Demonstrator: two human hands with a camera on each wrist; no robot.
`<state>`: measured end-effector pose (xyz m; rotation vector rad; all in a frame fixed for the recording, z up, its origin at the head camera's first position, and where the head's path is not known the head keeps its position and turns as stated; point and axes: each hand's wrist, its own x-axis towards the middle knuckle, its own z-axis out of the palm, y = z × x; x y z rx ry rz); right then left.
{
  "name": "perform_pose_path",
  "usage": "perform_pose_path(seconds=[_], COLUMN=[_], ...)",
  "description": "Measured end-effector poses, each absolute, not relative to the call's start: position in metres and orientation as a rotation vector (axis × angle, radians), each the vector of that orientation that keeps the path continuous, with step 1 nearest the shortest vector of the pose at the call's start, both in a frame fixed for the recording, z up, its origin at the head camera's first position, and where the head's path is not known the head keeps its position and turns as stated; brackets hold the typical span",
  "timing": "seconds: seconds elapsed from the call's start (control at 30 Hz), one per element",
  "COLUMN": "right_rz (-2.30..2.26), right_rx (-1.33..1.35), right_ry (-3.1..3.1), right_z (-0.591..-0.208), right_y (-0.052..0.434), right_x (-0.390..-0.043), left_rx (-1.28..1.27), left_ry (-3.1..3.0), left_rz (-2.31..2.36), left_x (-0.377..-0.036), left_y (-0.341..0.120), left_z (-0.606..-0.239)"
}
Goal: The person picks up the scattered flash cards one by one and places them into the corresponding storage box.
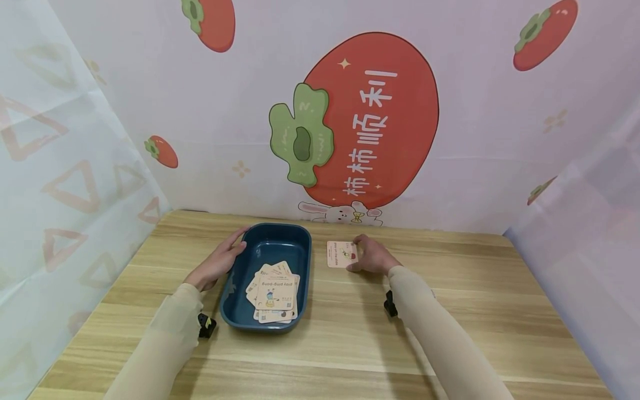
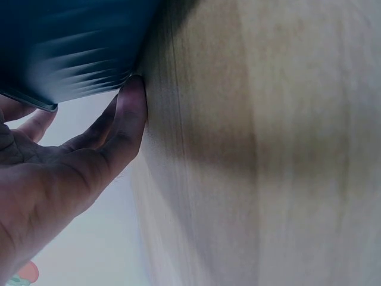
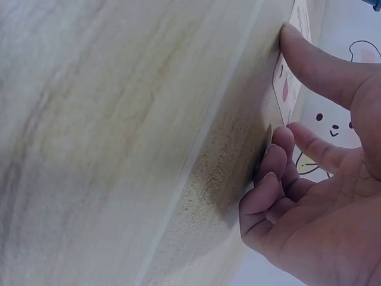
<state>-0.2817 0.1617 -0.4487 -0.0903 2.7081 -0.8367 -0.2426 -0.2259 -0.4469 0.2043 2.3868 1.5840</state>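
Note:
On the left, a dark blue rectangular tray [image 1: 306,278] holds a loose pile of printed cards [image 1: 277,291]. The top card reads "play ping-pong" upside down to me. My left hand [image 1: 222,264] grips the tray's left side near its far corner; the left wrist view shows bent fingers [image 2: 128,113] against the outer wall, one fingertip down by the tabletop. To the right of the tray, a single card [image 1: 338,254] lies on the table with a small cartoon on it. My right hand [image 1: 372,255] pinches its right edge between thumb [image 3: 309,56] and index finger, the other fingers curled under the palm.
The wood-grain table [image 1: 320,361] ends at a white backdrop [image 1: 230,128] printed with persimmons, Chinese characters and a rabbit. Patterned cloth [image 1: 60,166] stands along the left side, and another pale cloth [image 1: 595,233] lines the right.

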Motion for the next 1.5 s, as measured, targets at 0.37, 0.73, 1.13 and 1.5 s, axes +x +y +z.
perform_pose_path(seconds=[0.37, 0.73, 1.13, 1.5], right_rz=[-0.881, -0.908, -0.886, -0.840], right_rx=[0.012, -0.008, -0.082, -0.171], right_ry=[2.654, 2.622, 2.666, 2.743], right_z=[-0.447, -0.449, -0.447, -0.442], right_y=[0.164, 0.167, 0.168, 0.171], right_x=[-0.282, -0.278, -0.267, -0.257], left_rx=[0.208, 0.206, 0.201, 0.190], left_ry=[2.391, 2.390, 2.382, 2.384], left_rz=[1.584, 1.582, 1.580, 1.578], left_x=[-0.243, -0.242, -0.242, -0.243], left_y=[-0.226, -0.226, -0.226, -0.226], left_z=[-0.446, -0.446, -0.446, -0.447])
